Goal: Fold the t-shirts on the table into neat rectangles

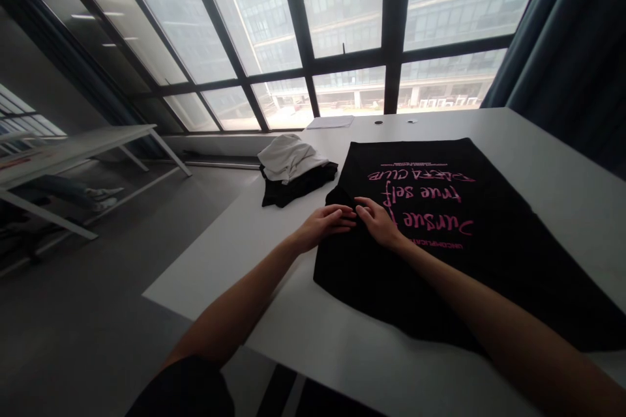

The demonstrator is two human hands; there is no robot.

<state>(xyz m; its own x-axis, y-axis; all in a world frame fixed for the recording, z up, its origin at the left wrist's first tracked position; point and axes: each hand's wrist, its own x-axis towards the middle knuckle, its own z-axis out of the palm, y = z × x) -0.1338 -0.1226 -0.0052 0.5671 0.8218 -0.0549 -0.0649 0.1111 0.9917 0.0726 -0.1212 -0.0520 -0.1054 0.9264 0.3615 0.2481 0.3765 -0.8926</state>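
Observation:
A black shirt (420,287) with pink lettering, upside down from my side, lies spread on the white table (293,332). Its left edge is bunched up where both hands meet. My left hand (328,223) touches that edge, its fingers close together and pointing right. My right hand (376,218) is beside it, thumb and fingers pinched on the raised black fabric. Whether the left fingers also grip cloth is hard to make out.
Behind my left hand, a crumpled white garment (291,158) rests on a folded black garment (298,189). White sheets (330,122) lie at the table's far edge. Another white table (83,143) stands at the left. Blue curtains (562,65) hang at the right.

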